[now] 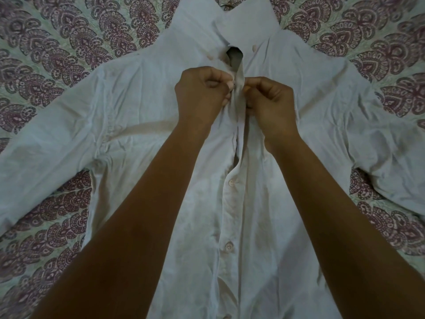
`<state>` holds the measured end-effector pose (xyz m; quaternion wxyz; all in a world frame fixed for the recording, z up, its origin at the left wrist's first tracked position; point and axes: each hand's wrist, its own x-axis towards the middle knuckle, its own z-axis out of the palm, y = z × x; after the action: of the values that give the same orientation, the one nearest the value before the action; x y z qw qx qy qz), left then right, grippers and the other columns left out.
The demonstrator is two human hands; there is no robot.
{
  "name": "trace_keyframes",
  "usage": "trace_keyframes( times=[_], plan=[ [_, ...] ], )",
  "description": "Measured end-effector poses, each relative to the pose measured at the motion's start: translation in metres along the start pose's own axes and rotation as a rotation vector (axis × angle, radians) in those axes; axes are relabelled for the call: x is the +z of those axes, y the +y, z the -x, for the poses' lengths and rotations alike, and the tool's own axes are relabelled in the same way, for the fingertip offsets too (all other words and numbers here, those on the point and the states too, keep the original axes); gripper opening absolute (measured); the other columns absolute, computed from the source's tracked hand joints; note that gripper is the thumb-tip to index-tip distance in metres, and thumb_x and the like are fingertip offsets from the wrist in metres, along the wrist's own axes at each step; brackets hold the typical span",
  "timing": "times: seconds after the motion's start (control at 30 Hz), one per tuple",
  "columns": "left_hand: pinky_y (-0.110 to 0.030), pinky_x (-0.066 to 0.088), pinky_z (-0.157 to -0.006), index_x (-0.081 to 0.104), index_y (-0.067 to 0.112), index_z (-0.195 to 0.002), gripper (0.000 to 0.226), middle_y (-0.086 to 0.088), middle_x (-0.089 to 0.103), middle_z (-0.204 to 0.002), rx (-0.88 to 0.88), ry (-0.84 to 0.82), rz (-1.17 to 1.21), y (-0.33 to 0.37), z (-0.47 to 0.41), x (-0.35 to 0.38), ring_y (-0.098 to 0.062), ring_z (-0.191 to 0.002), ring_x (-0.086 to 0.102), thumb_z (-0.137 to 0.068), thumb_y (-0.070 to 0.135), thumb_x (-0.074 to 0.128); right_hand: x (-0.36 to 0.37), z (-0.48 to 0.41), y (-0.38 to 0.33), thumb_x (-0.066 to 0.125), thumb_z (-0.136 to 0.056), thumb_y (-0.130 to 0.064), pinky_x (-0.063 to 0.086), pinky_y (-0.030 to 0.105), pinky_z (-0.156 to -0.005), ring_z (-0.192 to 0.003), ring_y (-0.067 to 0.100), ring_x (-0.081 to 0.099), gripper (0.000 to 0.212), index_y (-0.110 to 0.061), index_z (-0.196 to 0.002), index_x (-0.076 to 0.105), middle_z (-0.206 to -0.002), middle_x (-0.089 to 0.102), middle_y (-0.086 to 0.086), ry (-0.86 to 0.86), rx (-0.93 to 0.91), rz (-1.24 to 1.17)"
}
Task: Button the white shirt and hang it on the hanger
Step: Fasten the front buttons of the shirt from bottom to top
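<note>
The white shirt (142, 125) lies flat on its back, collar away from me and sleeves spread to both sides. My left hand (202, 93) pinches the left edge of the front placket high on the chest. Opposite it, my right hand (271, 104) pinches the right edge of the placket, and the two hands almost touch. Two buttons (231, 182) lower down the front are fastened. Between my hands and the collar (246, 21) the front gapes open. A bit of metal, perhaps the hanger hook (222, 5), peeks out behind the collar.
A patterned bedspread (57, 54) with maroon paisley shapes covers the whole surface under the shirt. The sleeves reach out to the left and right edges of the view.
</note>
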<state>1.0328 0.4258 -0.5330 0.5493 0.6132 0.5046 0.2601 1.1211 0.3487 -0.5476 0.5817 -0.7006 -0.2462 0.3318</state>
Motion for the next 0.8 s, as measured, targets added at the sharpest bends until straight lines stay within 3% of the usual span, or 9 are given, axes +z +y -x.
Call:
trace_keyframes(
  times=[0.1,0.27,0.37,0.5,0.63,0.8],
  plan=[
    [-0.024,0.057,-0.069,0.069,0.017,-0.075,0.018,-0.005,0.069,-0.073,-0.025,-0.015,0.002,-0.001,-0.001,0.0,-0.014,-0.066,0.067,-0.083,0.001,0.062,0.002,-0.002,0.001,0.06,-0.082,-0.002,0.05,0.026,-0.072,-0.067,0.005,0.06,0.017,-0.016,-0.079,0.068,-0.072,0.065,-0.005,0.013,0.008,0.028],
    [-0.034,0.059,-0.077,0.071,0.011,-0.077,0.013,-0.014,0.072,-0.081,-0.174,-0.007,0.127,0.0,0.0,0.0,-0.026,-0.079,0.07,-0.084,0.009,0.06,0.007,-0.004,-0.001,0.066,-0.077,-0.006,0.055,0.032,-0.079,-0.073,0.012,0.066,0.009,-0.014,-0.079,0.069,-0.075,0.068,-0.003,0.05,-0.006,0.125],
    [-0.035,0.059,-0.078,0.071,0.013,-0.074,0.008,-0.011,0.072,-0.08,-0.171,-0.044,0.165,-0.002,0.003,0.0,-0.023,-0.078,0.071,-0.08,0.019,0.071,0.012,-0.003,-0.004,0.067,-0.075,-0.011,0.056,0.034,-0.075,-0.072,0.011,0.066,0.006,-0.016,-0.077,0.068,-0.072,0.067,-0.005,0.087,-0.029,0.24],
    [-0.035,0.059,-0.076,0.07,0.009,-0.08,0.004,-0.015,0.072,-0.086,-0.19,-0.037,0.178,-0.003,0.001,0.001,-0.026,-0.082,0.071,-0.081,0.013,0.07,0.019,0.001,-0.007,0.068,-0.079,-0.02,0.055,0.032,-0.067,-0.068,0.006,0.062,0.009,-0.023,-0.075,0.06,-0.068,0.059,-0.014,0.144,-0.059,0.394],
    [-0.035,0.058,-0.072,0.067,0.014,-0.072,0.013,-0.014,0.071,-0.082,-0.178,-0.014,0.144,-0.008,-0.004,0.003,-0.026,-0.079,0.07,-0.084,0.011,0.065,0.023,0.004,-0.007,0.069,-0.081,-0.03,0.053,0.024,-0.066,-0.069,0.002,0.062,0.01,-0.02,-0.081,0.067,-0.072,0.062,-0.014,0.175,-0.072,0.435],
    [-0.031,0.056,-0.069,0.063,0.017,-0.071,0.017,-0.004,0.068,-0.072,-0.107,0.009,0.121,-0.018,-0.003,0.005,-0.016,-0.066,0.064,-0.087,0.011,0.061,0.022,0.002,-0.004,0.067,-0.08,-0.025,0.054,0.027,-0.067,-0.071,0.006,0.064,0.009,-0.017,-0.08,0.073,-0.074,0.069,-0.006,0.21,-0.014,0.38]
  ],
)
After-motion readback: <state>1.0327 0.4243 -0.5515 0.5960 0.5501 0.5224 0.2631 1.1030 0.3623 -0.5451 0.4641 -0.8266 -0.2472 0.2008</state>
